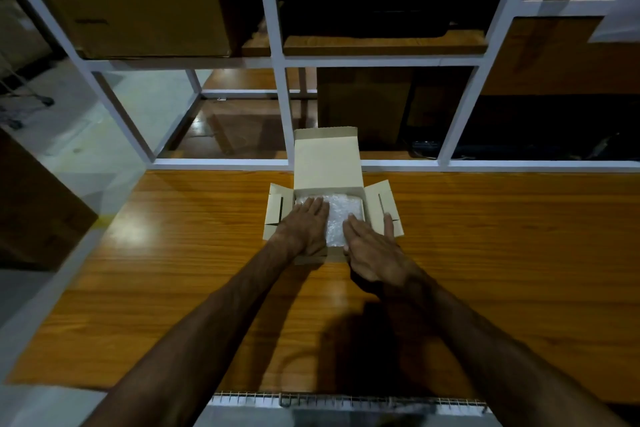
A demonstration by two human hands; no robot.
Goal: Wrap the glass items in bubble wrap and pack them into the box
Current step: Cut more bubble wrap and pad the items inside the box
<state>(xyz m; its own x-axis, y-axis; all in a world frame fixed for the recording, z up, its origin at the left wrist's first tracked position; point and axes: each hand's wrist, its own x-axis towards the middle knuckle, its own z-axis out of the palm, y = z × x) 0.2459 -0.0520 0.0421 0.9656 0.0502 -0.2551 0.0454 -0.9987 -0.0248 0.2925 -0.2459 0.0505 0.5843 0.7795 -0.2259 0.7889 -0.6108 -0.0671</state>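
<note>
**Both palms press the wrapped bundle down into the open carton**

A small pale cardboard box (327, 163) sits on the orange-brown wooden tabletop (485, 253), at its far edge, just in front of a white metal shelving frame (277, 80). Its lid stands up at the back and its two side flaps (384, 208) are splayed outward, which leaves the mouth fully open for loading from above.

Inside lies a clear bubble-wrap bundle (341, 215), filling most of the cavity. The glass itself cannot be made out through the wrap.

The left hand (304, 225) lies flat with straight fingers on the left part of the bundle, grasping nothing. The right hand (372, 246) is likewise flat and released, fingers extended over the bundle's right side and the box's near-right corner, one finger reaching onto the right flap. Laid side by side like this, the palms seem meant to spread gentle pressure, seating the padding level below the rim rather than squeezing the fragile contents.

Judging by this, wrapping is done and packing nearly so; the lid and flaps are not yet folded shut.

Brown cartons (138, 0) fill the shelves behind.
</note>
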